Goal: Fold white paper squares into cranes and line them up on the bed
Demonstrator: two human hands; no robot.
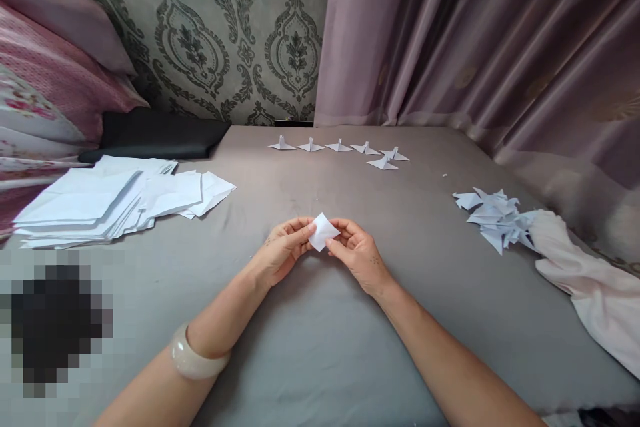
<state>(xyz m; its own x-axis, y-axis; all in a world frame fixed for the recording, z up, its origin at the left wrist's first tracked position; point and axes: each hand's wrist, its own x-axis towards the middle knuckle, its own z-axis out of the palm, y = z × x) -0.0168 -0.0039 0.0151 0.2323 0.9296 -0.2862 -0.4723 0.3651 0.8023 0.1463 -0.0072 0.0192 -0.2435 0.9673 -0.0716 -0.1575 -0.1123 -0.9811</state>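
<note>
A small white folded paper square, turned like a diamond, is held up over the middle of the grey cloth. My left hand pinches its left corner, with the thumb on the front face. At the right side my right hand grips it too, its thumb near the lower right edge. The fingers behind the paper are partly hidden. Farther back stand several folded paper cranes in a row with their wings spread, one of them set in front of the others.
Stacked white paper sheets lie at the left, before a black folded item. At the right is a heap of folded paper pieces beside a pale pink cloth. Purple curtains hang behind. A blurred dark patch covers the lower left.
</note>
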